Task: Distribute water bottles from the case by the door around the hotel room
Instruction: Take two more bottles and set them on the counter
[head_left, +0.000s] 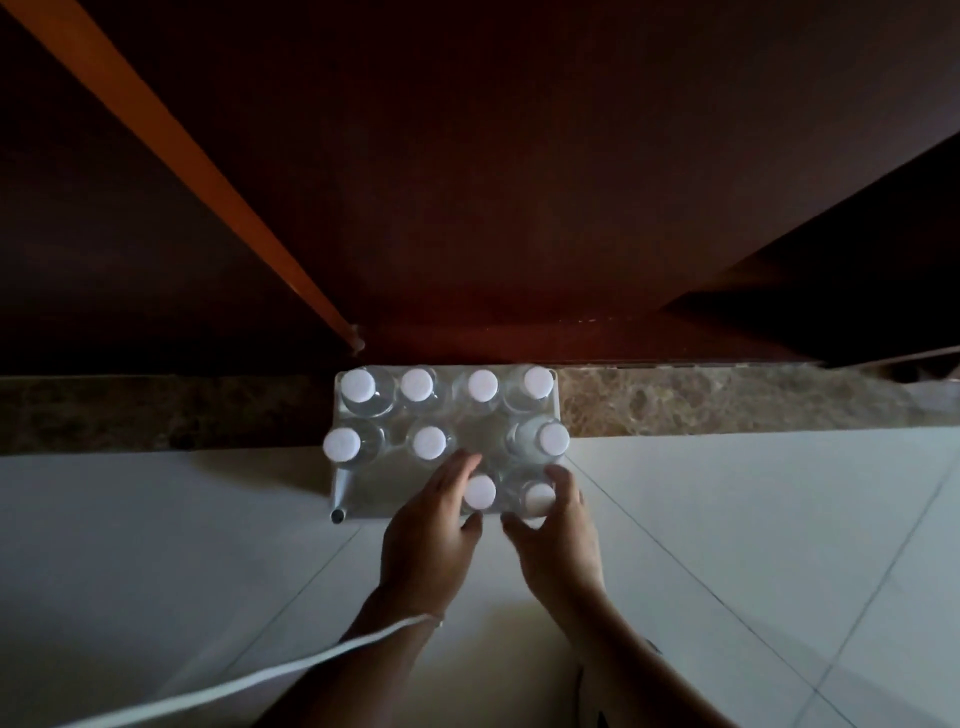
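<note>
A case (363, 491) of clear water bottles with white caps stands on the floor against a dark wooden door (519, 208). Several bottles stand upright in it. My left hand (431, 530) curls around the front-row bottle (479, 491), fingers on its far left side and thumb at its near side. My right hand (558, 535) wraps the front-right bottle (538, 498), fingers curled over its right side and thumb in front. Both bottles still stand in the case.
A brown marble threshold (701, 402) runs along the foot of the door. White floor tiles (753, 519) spread to both sides. An orange door-frame strip (208, 171) slants at the left. A white cord (234, 686) trails from my left wrist.
</note>
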